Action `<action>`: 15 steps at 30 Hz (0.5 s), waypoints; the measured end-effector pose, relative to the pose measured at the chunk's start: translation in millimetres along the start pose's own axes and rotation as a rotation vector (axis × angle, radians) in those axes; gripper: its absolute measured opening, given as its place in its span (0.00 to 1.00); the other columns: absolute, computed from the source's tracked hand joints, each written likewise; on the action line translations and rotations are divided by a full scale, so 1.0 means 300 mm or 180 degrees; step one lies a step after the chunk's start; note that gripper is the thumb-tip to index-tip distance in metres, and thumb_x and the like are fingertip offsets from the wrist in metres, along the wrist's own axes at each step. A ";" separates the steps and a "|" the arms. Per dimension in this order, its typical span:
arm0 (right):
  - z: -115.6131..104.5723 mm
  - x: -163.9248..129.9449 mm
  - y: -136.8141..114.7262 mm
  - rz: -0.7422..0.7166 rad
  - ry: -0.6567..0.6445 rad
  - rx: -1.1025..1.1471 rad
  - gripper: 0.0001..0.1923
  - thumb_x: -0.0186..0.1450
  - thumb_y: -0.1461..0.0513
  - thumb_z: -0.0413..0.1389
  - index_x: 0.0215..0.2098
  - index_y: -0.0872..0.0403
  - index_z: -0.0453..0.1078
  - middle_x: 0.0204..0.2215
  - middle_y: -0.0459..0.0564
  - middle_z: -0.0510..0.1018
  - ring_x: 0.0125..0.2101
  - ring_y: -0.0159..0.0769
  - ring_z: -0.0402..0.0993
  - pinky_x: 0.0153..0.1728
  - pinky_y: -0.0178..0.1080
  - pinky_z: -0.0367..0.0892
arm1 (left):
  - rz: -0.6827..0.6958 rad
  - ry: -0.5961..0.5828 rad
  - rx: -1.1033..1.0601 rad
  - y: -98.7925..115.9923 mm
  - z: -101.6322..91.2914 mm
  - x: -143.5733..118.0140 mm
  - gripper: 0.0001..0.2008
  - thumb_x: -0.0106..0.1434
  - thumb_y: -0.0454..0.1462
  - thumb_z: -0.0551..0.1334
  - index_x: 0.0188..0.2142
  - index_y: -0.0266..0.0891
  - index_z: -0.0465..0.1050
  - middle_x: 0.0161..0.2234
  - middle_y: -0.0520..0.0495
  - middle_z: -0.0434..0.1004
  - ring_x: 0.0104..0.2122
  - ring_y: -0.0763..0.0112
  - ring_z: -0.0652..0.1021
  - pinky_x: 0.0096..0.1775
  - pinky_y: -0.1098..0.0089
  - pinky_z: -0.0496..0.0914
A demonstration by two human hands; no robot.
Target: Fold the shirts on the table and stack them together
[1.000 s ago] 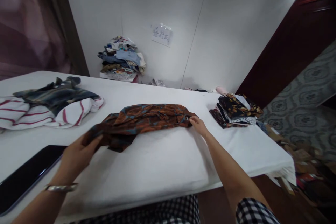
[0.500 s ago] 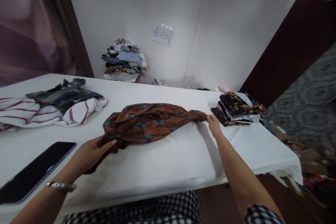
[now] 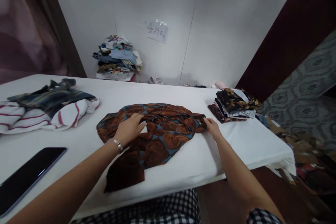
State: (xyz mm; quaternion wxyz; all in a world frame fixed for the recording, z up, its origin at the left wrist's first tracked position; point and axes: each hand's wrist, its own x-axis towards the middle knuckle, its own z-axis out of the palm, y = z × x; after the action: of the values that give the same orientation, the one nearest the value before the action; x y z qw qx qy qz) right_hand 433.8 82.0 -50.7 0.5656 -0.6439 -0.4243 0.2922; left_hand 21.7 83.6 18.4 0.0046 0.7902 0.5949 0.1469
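Note:
A crumpled brown shirt (image 3: 170,136) with a blue-and-rust pattern lies across the white-covered table in front of me. My left hand (image 3: 129,128) rests over its left part, thumb and fingers apart, touching the cloth beside a small white patch, perhaps a label. At the shirt's right end, my right hand (image 3: 212,128) pinches a bunched piece of the fabric. The darker lower-left end of the shirt hangs toward the table's front edge. The left fingertips are partly lost against the folds.
A black phone (image 3: 31,175) lies at the front left. Behind it are a striped white garment (image 3: 70,115) and a dark green one (image 3: 57,98). Folded dark floral clothes (image 3: 233,103) sit at the right, and a tall clothes pile (image 3: 118,57) stands by the wall.
My left hand has let go of the shirt's lower-left end and moved right and up onto the cloth. The shirt has spread toward me. My right hand keeps its hold.

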 end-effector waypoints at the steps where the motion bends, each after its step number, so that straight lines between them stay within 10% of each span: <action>1: 0.006 0.000 0.002 -0.0035 -0.0001 -0.0069 0.17 0.49 0.52 0.63 0.31 0.54 0.75 0.28 0.47 0.77 0.33 0.39 0.71 0.38 0.42 0.66 | 0.0038 -0.0005 0.0096 -0.002 0.014 0.038 0.23 0.65 0.46 0.50 0.56 0.40 0.64 0.56 0.39 0.66 0.47 0.55 0.74 0.40 0.64 0.69; 5: 0.034 0.006 0.014 -0.0429 0.0094 -0.0494 0.16 0.42 0.63 0.64 0.32 0.51 0.76 0.33 0.47 0.78 0.40 0.43 0.70 0.49 0.47 0.63 | -0.0161 -0.0293 0.0348 -0.026 0.079 0.168 0.27 0.64 0.43 0.51 0.61 0.38 0.57 0.60 0.35 0.60 0.48 0.52 0.74 0.42 0.61 0.69; 9: 0.030 0.011 0.038 -0.0491 0.0095 -0.0562 0.16 0.42 0.67 0.59 0.30 0.51 0.75 0.33 0.48 0.78 0.41 0.44 0.71 0.48 0.47 0.65 | -0.0428 -0.0535 0.0394 -0.075 0.104 0.245 0.18 0.64 0.37 0.49 0.48 0.34 0.71 0.48 0.33 0.73 0.45 0.52 0.76 0.43 0.61 0.68; 15: -0.059 -0.010 0.056 -0.0250 0.0063 -0.0232 0.27 0.46 0.63 0.60 0.46 0.56 0.72 0.35 0.52 0.78 0.34 0.42 0.75 0.34 0.43 0.71 | -0.0700 -0.0053 0.0467 -0.133 -0.079 0.263 0.19 0.65 0.38 0.44 0.46 0.34 0.70 0.50 0.35 0.71 0.46 0.56 0.75 0.43 0.61 0.69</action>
State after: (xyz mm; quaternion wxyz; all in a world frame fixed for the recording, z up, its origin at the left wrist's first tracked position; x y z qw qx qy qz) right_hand 451.2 70.9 -63.9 0.5569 -0.6498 -0.4540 0.2477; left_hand -1.9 165.6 51.7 -0.0322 0.7197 0.6870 0.0951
